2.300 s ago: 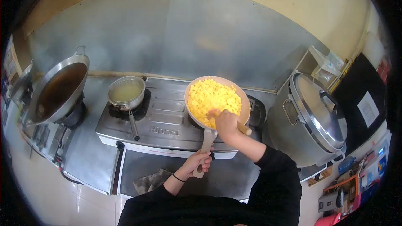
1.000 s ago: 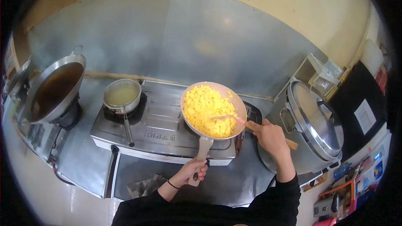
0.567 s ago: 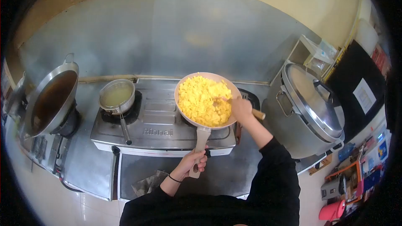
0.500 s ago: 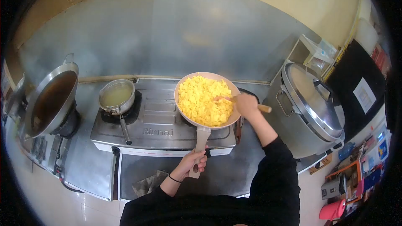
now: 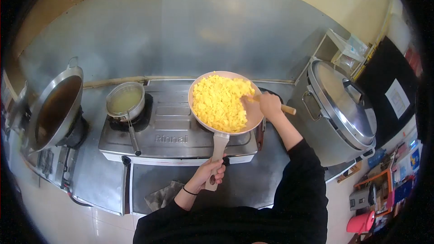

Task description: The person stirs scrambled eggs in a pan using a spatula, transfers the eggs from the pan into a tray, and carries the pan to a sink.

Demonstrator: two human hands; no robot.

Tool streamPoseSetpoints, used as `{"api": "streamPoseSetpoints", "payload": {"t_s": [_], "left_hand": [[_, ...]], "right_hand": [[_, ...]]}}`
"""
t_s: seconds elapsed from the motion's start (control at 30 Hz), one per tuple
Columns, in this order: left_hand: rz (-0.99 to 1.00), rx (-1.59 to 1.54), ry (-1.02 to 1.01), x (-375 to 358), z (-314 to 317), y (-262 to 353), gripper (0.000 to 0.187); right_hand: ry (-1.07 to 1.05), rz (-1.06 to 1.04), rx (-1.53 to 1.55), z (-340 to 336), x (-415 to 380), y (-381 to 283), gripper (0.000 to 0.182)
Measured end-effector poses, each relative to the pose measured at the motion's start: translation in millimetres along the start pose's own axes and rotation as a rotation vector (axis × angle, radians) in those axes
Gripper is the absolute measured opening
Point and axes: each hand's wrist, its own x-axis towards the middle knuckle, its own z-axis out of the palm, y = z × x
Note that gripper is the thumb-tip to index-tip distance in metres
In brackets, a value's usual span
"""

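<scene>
Right now, line by line, as I stand at the stove:

Left hand: my left hand [image 5: 209, 171] is wrapped shut around the pale handle [image 5: 217, 153] of the frying pan [image 5: 224, 101], fingers curled under, thumb on top.

Right hand: my right hand [image 5: 270, 106] is closed on the wooden spatula [image 5: 286, 108]; its butt pokes out to the right of my fist, its working end lies at the pan's right rim.

Scrambled egg: the yellow scrambled egg [image 5: 219, 101] fills the left and middle of the pan, leaving a bare strip of pan floor on the right, next to the spatula.

Pan position: it sits over the right burner of the gas stove [image 5: 174, 138], seemingly tilted a little.

How I'd stir well: I judge a firm handle grip matters most, so the pan doesn't swivel when I push; sweep from the bare side under the pile and fold, not chop.

Watch for: egg heaped near the far rim could tip over; my forearm is near the big lidded pot [image 5: 337, 108].

Neighbours: small saucepan [image 5: 125, 101] on the left burner, wok [image 5: 56, 104] further left, both well apart.
</scene>
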Motion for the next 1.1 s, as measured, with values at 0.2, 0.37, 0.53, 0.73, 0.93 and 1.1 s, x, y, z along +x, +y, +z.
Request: {"api": "streamPoseSetpoints", "payload": {"t_s": [0.2,0.37,0.53,0.73,0.93,1.1], "left_hand": [[0.023,0.001,-0.019,2.9,-3.6,-0.7,0.034],[0.014,-0.036,-0.045,3.7,-5.3,-2.0,0.033],[0.017,-0.004,-0.051,3.6,-6.6,-1.4,0.030],[0.018,0.047,-0.028,0.9,-1.7,-0.8,0.031],[0.019,0.023,-0.015,-0.4,-0.9,-0.4,0.030],[0.013,-0.002,-0.035,0.0,-2.7,-0.9,0.031]], "right_hand": [[-0.210,0.074,-0.057,-79.5,13.4,1.5,0.017],[-0.450,0.139,-0.203,-91.6,33.4,-8.1,0.022],[-0.719,0.198,-0.104,-21.1,69.0,-16.7,0.019],[-0.293,0.088,0.382,41.6,58.5,-1.6,0.027],[-0.127,-0.139,0.160,-2.0,7.1,-20.5,0.030],[0.055,-0.190,0.147,-37.3,-37.1,-31.7,0.031]]}}
